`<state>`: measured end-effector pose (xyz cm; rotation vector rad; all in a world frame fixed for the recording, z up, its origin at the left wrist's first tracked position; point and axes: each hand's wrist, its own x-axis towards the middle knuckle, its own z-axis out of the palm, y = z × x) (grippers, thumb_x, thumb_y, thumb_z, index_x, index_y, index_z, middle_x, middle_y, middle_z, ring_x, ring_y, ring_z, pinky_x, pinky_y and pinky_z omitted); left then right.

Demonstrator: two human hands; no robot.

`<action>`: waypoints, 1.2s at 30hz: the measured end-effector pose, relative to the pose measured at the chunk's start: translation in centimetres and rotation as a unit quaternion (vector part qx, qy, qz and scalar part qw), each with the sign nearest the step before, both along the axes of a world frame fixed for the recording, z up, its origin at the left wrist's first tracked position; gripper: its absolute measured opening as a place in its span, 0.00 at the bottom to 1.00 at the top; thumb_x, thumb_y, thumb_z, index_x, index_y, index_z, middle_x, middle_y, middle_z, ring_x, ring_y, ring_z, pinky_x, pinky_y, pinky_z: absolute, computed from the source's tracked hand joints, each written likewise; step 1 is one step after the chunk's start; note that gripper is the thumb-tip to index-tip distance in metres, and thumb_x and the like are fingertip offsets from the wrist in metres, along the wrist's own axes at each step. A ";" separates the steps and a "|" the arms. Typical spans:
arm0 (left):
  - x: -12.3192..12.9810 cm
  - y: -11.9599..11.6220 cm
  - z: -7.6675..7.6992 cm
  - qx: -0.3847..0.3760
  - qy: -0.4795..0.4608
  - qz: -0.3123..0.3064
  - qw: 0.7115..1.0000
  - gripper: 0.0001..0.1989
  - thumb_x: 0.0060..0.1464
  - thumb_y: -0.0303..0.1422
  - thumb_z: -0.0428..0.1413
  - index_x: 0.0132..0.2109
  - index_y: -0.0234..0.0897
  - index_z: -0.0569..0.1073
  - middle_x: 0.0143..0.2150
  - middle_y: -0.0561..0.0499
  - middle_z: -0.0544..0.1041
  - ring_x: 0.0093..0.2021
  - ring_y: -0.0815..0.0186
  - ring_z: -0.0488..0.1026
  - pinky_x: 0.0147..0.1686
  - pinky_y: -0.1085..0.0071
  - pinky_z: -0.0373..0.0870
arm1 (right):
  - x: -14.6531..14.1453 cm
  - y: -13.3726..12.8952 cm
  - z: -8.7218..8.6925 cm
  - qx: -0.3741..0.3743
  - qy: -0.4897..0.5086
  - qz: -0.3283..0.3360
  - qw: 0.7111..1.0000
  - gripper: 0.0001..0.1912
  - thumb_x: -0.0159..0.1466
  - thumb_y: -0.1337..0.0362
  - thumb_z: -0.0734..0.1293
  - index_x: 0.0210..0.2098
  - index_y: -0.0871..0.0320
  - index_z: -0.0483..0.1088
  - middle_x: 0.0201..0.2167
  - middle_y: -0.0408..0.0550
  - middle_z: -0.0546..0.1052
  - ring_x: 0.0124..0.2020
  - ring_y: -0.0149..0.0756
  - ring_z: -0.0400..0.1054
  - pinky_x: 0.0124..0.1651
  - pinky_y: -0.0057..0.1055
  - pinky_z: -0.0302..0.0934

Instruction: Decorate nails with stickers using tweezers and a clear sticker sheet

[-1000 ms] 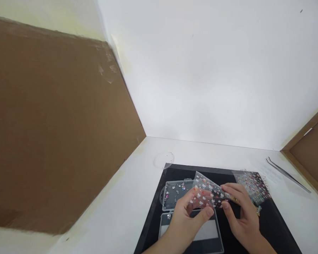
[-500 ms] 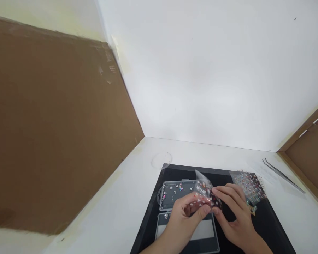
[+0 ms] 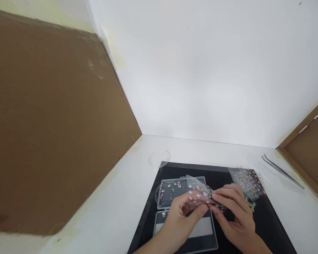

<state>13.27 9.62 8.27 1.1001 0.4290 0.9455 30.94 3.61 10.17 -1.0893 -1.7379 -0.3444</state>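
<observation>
Holding printed sheet (L hand, R hand)

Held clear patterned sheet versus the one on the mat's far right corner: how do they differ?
The held sheet is bent between the left hand and right hand; the corner sheet lies on the black mat, lapping past its edge. The held sheet's marks look larger and sparser; the corner sheet's look finer and denser. Both are see-through and covered in small marks, some white or red.
</observation>
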 end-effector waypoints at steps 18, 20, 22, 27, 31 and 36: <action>-1.0 1.0 0.9 0.459 0.069 0.214 0.859 0.11 0.75 0.26 0.57 0.51 0.43 0.84 0.42 0.49 0.88 0.39 0.66 0.86 0.43 0.76 0.83 | -0.1 -0.1 0.7 -0.054 0.016 0.048 0.997 0.18 0.69 0.76 0.72 0.53 0.50 0.79 0.38 0.44 0.83 0.35 0.35 0.77 0.40 0.38 0.70; -1.1 1.2 0.9 0.482 0.061 0.216 0.847 0.12 0.73 0.23 0.56 0.51 0.41 0.83 0.41 0.48 0.88 0.40 0.66 0.86 0.43 0.74 0.84 | -0.4 -0.1 0.5 -0.061 0.032 0.064 0.996 0.18 0.69 0.77 0.71 0.52 0.50 0.79 0.37 0.43 0.82 0.34 0.34 0.76 0.39 0.37 0.69; -1.2 1.4 0.9 0.500 0.055 0.218 0.836 0.14 0.72 0.20 0.55 0.51 0.40 0.83 0.41 0.47 0.87 0.39 0.65 0.85 0.43 0.72 0.84 | -0.6 -0.1 0.4 -0.066 0.045 0.071 0.994 0.17 0.69 0.77 0.71 0.52 0.50 0.79 0.36 0.42 0.82 0.34 0.34 0.76 0.39 0.38 0.69; -1.4 1.4 0.4 0.527 0.063 0.226 0.817 0.15 0.70 0.18 0.54 0.51 0.38 0.82 0.40 0.45 0.87 0.37 0.63 0.84 0.41 0.68 0.85 | -0.8 -0.3 0.4 -0.074 0.044 0.068 0.994 0.20 0.70 0.76 0.70 0.55 0.48 0.79 0.36 0.42 0.83 0.36 0.37 0.76 0.41 0.41 0.69; -1.4 1.3 0.1 0.542 0.100 0.251 0.796 0.18 0.67 0.15 0.54 0.52 0.40 0.82 0.40 0.47 0.86 0.39 0.62 0.84 0.41 0.68 0.83 | -0.7 -0.6 0.9 -0.040 -0.035 0.003 0.999 0.22 0.70 0.75 0.71 0.59 0.48 0.79 0.37 0.41 0.85 0.38 0.37 0.78 0.46 0.44 0.66; -1.2 1.1 0.7 0.552 0.124 0.272 0.778 0.18 0.65 0.14 0.54 0.51 0.39 0.80 0.37 0.49 0.86 0.35 0.64 0.83 0.36 0.71 0.80 | -0.7 -0.8 1.2 -0.030 -0.079 -0.038 0.996 0.27 0.71 0.75 0.71 0.65 0.46 0.76 0.38 0.41 0.85 0.36 0.36 0.79 0.44 0.40 0.66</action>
